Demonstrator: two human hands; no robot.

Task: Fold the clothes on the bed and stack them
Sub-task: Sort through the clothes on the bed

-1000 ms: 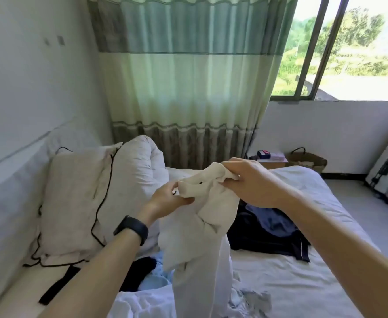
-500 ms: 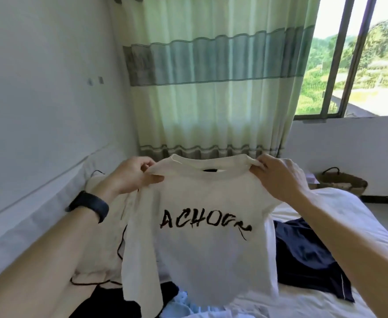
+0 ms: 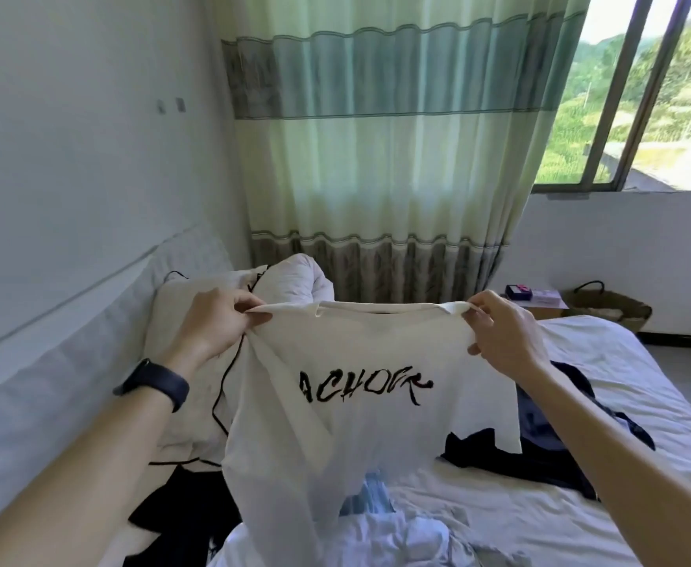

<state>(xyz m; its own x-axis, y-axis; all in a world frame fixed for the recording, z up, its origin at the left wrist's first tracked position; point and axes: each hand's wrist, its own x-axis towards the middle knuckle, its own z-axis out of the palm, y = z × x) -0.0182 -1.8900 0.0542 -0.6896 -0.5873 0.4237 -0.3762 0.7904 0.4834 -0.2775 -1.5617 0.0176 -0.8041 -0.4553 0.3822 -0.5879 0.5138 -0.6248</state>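
Shirt, white, lettered: you hold it up over the bed, left hand and right hand each pinching a shoulder. Unfolded. Dark clothes lie loose at right. No stack shows, so the task looks barely begun.

One T-shirt, two hands, one pillow, one basket

White bed — dark navy clothes heaped right, black garment left, pale blue pieces between (crumpled), piped pillow at the head.
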